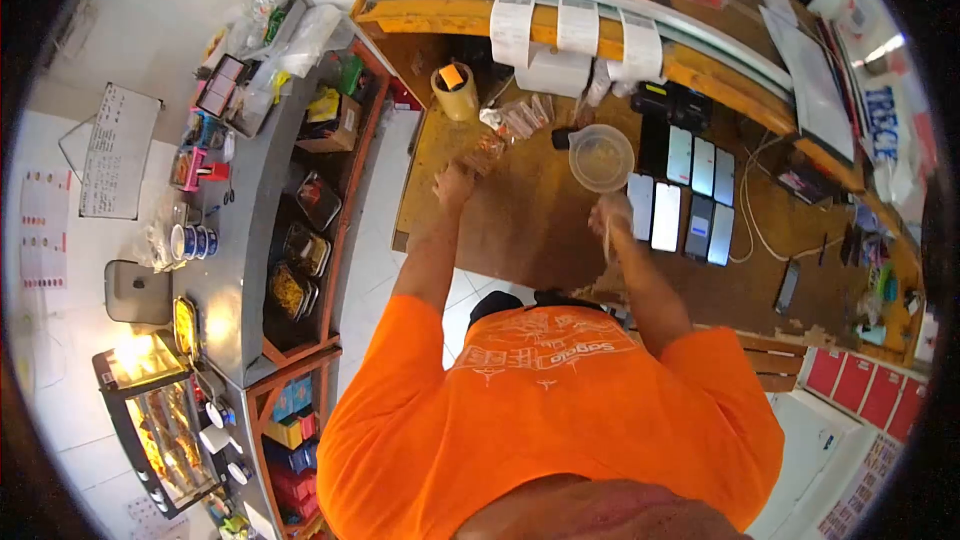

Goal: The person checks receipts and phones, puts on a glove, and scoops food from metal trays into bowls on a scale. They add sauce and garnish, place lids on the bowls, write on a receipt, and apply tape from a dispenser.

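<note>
My left hand (453, 183) is on the left of the wooden desk, its fingers closed at the edge of a small clear packet with brownish contents (486, 154). More clear packets (524, 118) lie just beyond it. My right hand (610, 215) is curled near the desk's front, below a round translucent plastic tub (601, 158). Something thin and pale (606, 243) hangs under its fingers, too small to name. Right of the tub, several phones (666, 215) lie in two rows, most with lit screens.
A roll of tape (455, 92) stands at the desk's back left. Paper slips (513, 28) hang from the shelf edge above a white printer (553, 71). Cables (765, 195) and a lone phone (788, 286) lie to the right. On the left is a grey counter (225, 270) with food trays beneath.
</note>
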